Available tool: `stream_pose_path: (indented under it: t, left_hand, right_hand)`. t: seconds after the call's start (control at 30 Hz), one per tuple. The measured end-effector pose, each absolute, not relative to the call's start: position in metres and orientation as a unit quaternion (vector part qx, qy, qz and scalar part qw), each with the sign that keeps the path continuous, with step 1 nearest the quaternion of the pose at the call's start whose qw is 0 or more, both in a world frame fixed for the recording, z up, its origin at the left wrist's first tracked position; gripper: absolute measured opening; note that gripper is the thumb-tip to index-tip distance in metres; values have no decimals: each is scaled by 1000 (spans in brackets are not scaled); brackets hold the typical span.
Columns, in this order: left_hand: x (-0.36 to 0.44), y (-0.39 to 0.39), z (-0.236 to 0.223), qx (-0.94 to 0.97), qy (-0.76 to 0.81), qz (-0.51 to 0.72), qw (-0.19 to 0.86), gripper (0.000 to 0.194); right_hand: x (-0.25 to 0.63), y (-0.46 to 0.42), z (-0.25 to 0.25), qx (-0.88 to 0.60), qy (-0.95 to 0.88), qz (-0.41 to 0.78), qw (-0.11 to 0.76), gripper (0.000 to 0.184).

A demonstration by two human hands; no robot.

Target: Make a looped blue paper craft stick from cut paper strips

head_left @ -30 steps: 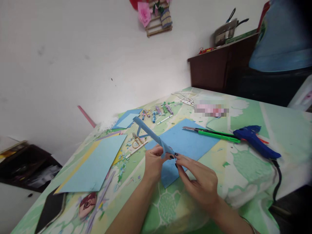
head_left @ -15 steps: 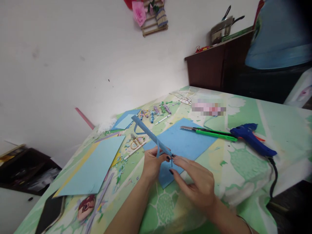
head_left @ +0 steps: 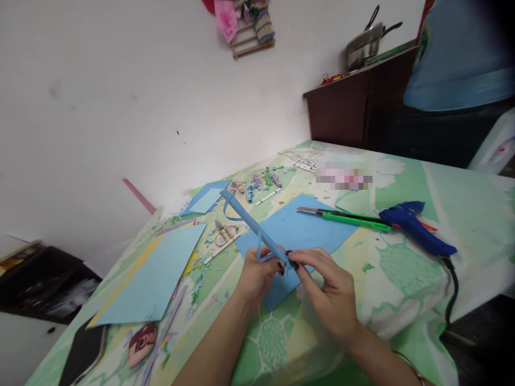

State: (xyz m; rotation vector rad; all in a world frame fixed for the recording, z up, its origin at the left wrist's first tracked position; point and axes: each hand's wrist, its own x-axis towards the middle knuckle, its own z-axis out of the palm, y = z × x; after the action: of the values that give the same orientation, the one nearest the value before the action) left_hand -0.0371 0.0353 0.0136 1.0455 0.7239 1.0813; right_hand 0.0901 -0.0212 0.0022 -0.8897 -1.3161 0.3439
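Observation:
A long strip of blue paper slants up and away from my hands, with thin cut strips curling off its side. My left hand is closed round its near end, thumb and fingers pinching it. At that same end my right hand has thumb and forefinger pressed together on the paper. Beneath both hands lies a flat blue sheet. On the sheet's right edge rests a green utility knife, its blade out. Small gold-handled scissors lie left of the blue strip, beside a white stick.
A blue glue gun with a cord lies at the right. Light blue sheets, a phone and a pink-and-red oval object occupy the left. Curled paper pieces and scraps are scattered toward the wall.
My right thumb and forefinger have closed together on the near end of the blue paper; before, they were apart. The left hand keeps its hold, and the view has shifted slightly.

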Motion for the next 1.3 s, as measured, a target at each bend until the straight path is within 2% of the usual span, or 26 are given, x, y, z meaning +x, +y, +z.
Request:
stream_pose_path:
  t: [0.6, 0.87, 1.1, 1.2, 1.3]
  left_hand:
    - [-37, 37, 12, 462, 335, 494, 656, 14]
    - [-36, 41, 12, 547, 365, 479, 581, 20]
    - [-35, 41, 12, 593, 444, 472, 478, 23]
    - [-35, 41, 12, 602, 486, 470, 424, 19]
    - [-34, 41, 13, 600, 517, 466, 394, 17]
  right_hand:
    - [90, -19, 1, -385, -626, 75, 674, 30]
    - [100, -8, 4, -459, -535, 231, 671, 18]
    - [108, 17, 29, -422, -520, 393, 630, 31]
    - [105, 26, 31, -430, -514, 403, 624, 31]
    - [100, 32, 27, -451, -513, 366, 632, 21]
